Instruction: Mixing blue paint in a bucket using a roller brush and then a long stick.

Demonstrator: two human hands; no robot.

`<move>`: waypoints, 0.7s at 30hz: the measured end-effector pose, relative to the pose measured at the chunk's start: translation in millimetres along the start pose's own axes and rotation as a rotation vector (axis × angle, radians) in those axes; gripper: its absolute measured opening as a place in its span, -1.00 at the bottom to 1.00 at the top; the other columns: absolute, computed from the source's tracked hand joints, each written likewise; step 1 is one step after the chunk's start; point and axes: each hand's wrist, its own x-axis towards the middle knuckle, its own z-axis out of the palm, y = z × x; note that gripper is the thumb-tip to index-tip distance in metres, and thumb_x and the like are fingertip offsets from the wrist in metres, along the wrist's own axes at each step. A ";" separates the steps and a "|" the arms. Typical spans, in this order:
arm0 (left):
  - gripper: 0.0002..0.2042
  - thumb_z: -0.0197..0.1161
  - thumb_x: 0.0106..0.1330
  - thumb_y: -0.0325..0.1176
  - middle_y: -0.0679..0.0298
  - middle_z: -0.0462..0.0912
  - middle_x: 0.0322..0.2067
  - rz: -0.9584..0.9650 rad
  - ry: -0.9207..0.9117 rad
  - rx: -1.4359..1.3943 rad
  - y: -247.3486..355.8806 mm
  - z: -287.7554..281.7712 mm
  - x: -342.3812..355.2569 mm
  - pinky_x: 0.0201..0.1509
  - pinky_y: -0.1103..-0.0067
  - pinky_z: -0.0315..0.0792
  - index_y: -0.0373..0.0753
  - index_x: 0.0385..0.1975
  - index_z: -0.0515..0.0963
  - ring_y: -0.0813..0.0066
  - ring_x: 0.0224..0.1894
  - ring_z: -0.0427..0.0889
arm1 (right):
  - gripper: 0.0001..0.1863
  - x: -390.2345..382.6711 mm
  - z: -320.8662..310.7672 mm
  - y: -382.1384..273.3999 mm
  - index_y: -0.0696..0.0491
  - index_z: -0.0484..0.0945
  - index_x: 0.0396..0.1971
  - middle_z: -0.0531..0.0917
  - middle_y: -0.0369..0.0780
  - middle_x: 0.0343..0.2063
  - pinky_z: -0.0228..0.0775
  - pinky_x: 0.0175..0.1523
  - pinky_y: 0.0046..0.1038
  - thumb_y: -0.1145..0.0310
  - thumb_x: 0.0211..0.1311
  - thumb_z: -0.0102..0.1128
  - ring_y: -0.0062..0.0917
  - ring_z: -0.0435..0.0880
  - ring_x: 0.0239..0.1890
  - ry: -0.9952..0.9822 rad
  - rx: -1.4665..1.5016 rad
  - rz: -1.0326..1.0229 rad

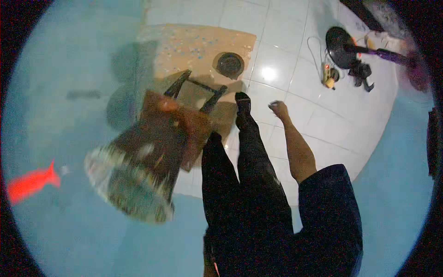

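Neither of my hands can be made out. Two legs in black trousers [258, 175] reach up the middle of the view and end in dark feet on the tiles. Beside them is a bare limb [297, 143] coming out of wide dark blue cloth [330, 198]; it looks like a lower leg and foot. I cannot tell whose limbs these are. To their left is a blurred brown piece of furniture [159, 131] with black legs [213, 99]. A pale, mottled, blurred thing [131, 184] lies against its lower end.
A dark round thing [230, 64] rests on a tan speckled sheet [184, 44] over white tiles [281, 60]. At the upper right are a black disc on a pole [340, 46] and a yellowish power strip [328, 76] with a cable. A red fish shape [32, 183] marks the blue-green wall [64, 138].
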 end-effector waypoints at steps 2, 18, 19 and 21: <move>-0.72 -0.01 0.35 -0.11 0.38 0.50 -0.57 -0.020 0.072 0.071 26.0 -5.5 30.2 -0.49 0.54 0.34 -0.16 -0.35 0.55 0.57 -0.56 0.44 | -0.52 51.6 67.7 -50.5 -0.02 0.49 -0.04 0.67 -0.23 -0.34 0.51 -0.43 -0.44 0.07 0.07 0.29 -0.47 0.66 -0.44 -0.274 0.770 0.169; -0.74 0.01 0.33 -0.15 0.39 0.48 -0.59 -0.077 0.269 0.165 -41.6 43.2 67.5 -0.56 0.60 0.32 -0.16 -0.29 0.56 0.61 -0.59 0.44 | -0.49 303.6 244.2 -70.8 0.06 0.43 0.03 0.67 -0.10 -0.38 0.52 -0.37 -0.36 0.20 0.07 0.27 -0.38 0.66 -0.41 0.340 0.728 -0.144; -0.75 0.01 0.33 -0.15 0.39 0.48 -0.59 -0.082 0.285 0.158 -41.0 48.0 56.4 -0.57 0.60 0.32 -0.16 -0.28 0.56 0.62 -0.60 0.44 | -0.62 298.9 243.8 -71.1 0.02 0.59 -0.16 0.67 -0.11 -0.44 0.46 -0.32 -0.26 0.15 0.03 0.23 -0.26 0.66 -0.39 0.430 0.650 -0.124; -0.75 0.01 0.32 -0.16 0.39 0.48 -0.59 -0.083 0.311 0.137 -49.3 49.9 26.0 -0.58 0.61 0.32 -0.16 -0.28 0.56 0.62 -0.60 0.44 | -0.63 290.8 228.6 -67.9 0.02 0.60 -0.17 0.67 -0.10 -0.45 0.46 -0.31 -0.28 0.16 0.03 0.22 -0.27 0.65 -0.40 0.342 0.681 -0.029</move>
